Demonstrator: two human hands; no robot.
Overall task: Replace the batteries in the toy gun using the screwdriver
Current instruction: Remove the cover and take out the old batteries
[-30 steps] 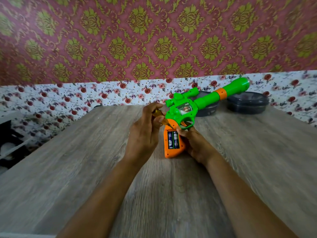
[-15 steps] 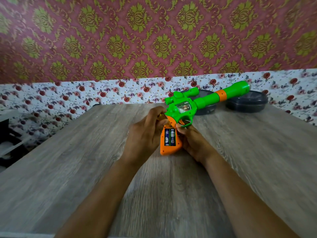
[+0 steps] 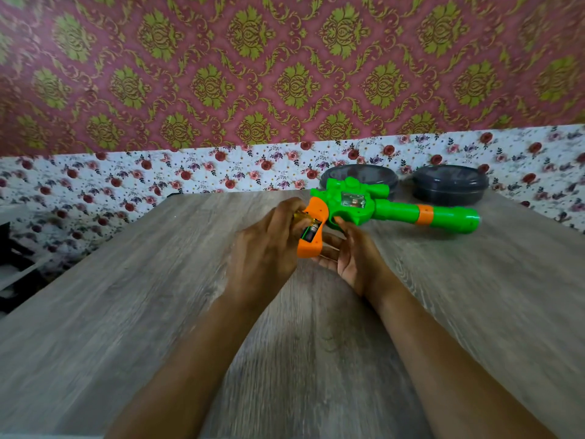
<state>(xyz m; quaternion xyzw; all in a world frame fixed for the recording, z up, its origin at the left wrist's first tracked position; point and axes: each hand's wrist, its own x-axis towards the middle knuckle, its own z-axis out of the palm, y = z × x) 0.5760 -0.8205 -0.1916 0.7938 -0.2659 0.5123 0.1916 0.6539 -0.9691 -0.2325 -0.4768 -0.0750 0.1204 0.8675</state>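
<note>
We have the toy gun [image 3: 395, 212] lying on its side on the wooden table [image 3: 126, 312], barrel pointing right and the orange grip [image 3: 316, 213] turned towards us so its open battery compartment [image 3: 309, 233] faces up where we can reach in. At least one battery shows inside; the blur stops us from counting more. Our left hand [image 3: 269, 251] is curled round the amber handle of the screwdriver [image 3: 302, 217], which lies against the top of the grip, its tip hidden. We judge it is there to pry a cell loose. Our right hand [image 3: 351, 258] lies palm up with fingers almost straight beneath the grip and the thumb up by the trigger guard, cradling rather than clasping, which steadies the grip against the tool's push. Two dark lidded containers [image 3: 449, 185] sit by the wall behind the gun, well apart from our hands.
</note>
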